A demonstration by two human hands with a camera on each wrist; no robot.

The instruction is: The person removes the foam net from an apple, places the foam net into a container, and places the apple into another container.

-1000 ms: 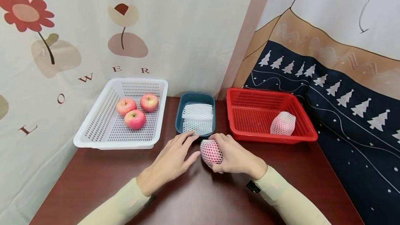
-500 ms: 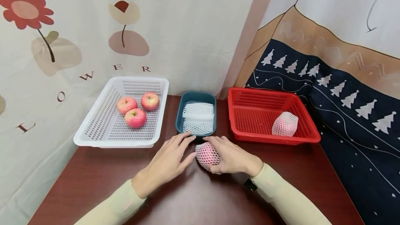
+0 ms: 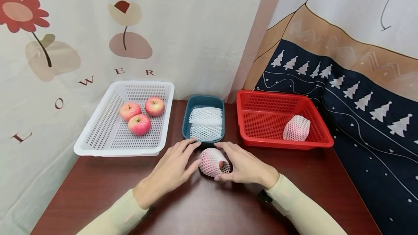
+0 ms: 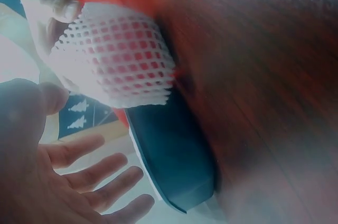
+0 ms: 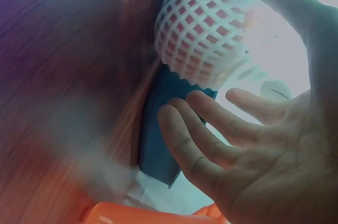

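An apple in a white foam net [image 3: 210, 162] sits on the table between the two hands in the head view. The net's open end faces right, and a bit of apple shows through it. To its left, the left hand [image 3: 172, 166] has its fingers spread, its thumb tip right at the net. The right hand [image 3: 245, 163] stands at the net's open end, its thumb and fingers apart around that end. In the right wrist view the fingers [image 5: 182, 134] of the right hand are loosely extended beside the netted apple [image 5: 203, 31].
Just behind the hands is a teal box [image 3: 187, 119] with folded foam nets [image 3: 205, 122]. A white basket [image 3: 86, 144] with several apples [image 3: 139, 124] stands on the left. On the right, a red basket [image 3: 258, 124] holds another netted apple [image 3: 296, 128].
The netted apple has shifted a little left and turned, so the net's open end now shows on the right. The right hand's fingers have loosened from round it. The left hand moved slightly left.
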